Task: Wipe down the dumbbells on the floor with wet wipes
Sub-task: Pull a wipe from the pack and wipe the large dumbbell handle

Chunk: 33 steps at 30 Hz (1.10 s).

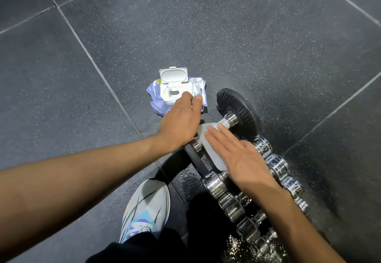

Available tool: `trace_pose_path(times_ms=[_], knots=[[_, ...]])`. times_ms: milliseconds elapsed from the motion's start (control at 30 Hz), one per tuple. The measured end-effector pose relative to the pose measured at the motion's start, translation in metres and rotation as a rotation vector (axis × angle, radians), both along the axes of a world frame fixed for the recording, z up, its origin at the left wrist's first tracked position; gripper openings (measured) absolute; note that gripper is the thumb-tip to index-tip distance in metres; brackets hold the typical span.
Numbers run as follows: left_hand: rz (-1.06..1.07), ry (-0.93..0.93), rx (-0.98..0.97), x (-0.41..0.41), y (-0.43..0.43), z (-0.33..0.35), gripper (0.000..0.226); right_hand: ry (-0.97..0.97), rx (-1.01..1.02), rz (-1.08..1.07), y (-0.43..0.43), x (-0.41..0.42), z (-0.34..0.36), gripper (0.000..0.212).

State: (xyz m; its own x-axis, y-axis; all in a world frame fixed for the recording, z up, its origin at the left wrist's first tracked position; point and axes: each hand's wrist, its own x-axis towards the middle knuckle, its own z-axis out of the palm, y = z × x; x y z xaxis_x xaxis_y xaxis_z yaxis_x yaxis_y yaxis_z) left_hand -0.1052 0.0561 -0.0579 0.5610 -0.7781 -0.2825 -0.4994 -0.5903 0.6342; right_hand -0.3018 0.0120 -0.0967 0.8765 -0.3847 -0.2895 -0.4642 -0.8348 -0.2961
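Mid-wipe: right hand [243,159], grip flat, presses white wet wipe [207,139] on chrome black-plated dumbbell [239,110]; left hand [179,122] pinches lilac wipe pack [157,106], fresh sheet likely next.

Gym, prob. Only floor in view. Dark rubber-looking floor tiles [226,25] w/ white specks. Row of shiny metal dumbbells [227,197] on floor. Black round weight plate [240,108] next to them.

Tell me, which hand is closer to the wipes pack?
Left. The left hand pinches the wipes pack at its edge. The right hand lies flat on a wipe over the dumbbell, apart from the pack.
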Motion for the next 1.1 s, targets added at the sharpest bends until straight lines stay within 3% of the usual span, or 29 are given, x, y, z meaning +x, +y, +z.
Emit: trace_pose_path(times_ms=[233, 400, 500, 600, 700, 833, 900, 967, 1033, 1100], knots=[[0.036, 0.019, 0.032, 0.004, -0.004, -0.008, 0.034, 0.013, -0.281, 0.057, 0.004, 0.017, -0.011, 0.081], [0.036, 0.029, 0.017, 0.004, -0.004, -0.009, 0.035, -0.075, -0.363, 0.218, 0.002, 0.047, -0.022, 0.035], [0.027, 0.040, -0.002, 0.001, -0.002, -0.003, 0.029, -0.065, -0.389, 0.373, -0.003, 0.068, -0.014, 0.054], [0.027, 0.034, -0.009, 0.000, -0.002, -0.003, 0.029, 0.188, -0.248, 0.518, -0.011, 0.089, 0.004, 0.015], [0.031, 0.033, -0.011, -0.001, -0.002, -0.003, 0.032, 0.444, -0.097, 0.491, -0.020, 0.111, 0.020, 0.023], [0.007, 0.021, -0.023, -0.001, -0.001, -0.002, 0.033, 0.564, -0.030, 0.452, -0.023, 0.130, 0.026, 0.031], [0.017, 0.029, -0.035, 0.001, -0.003, -0.005, 0.037, 0.471, -0.055, 0.447, -0.023, 0.123, 0.022, 0.027], [0.045, 0.042, -0.036, 0.004, -0.004, -0.007, 0.040, 0.138, -0.186, 0.464, -0.017, 0.106, 0.004, 0.018], [0.024, 0.024, -0.018, 0.004, -0.004, -0.008, 0.036, -0.142, -0.274, 0.387, -0.013, 0.084, -0.018, 0.025], [0.012, 0.013, -0.009, 0.004, -0.004, -0.008, 0.037, -0.287, -0.301, 0.310, -0.011, 0.064, -0.033, 0.020]])
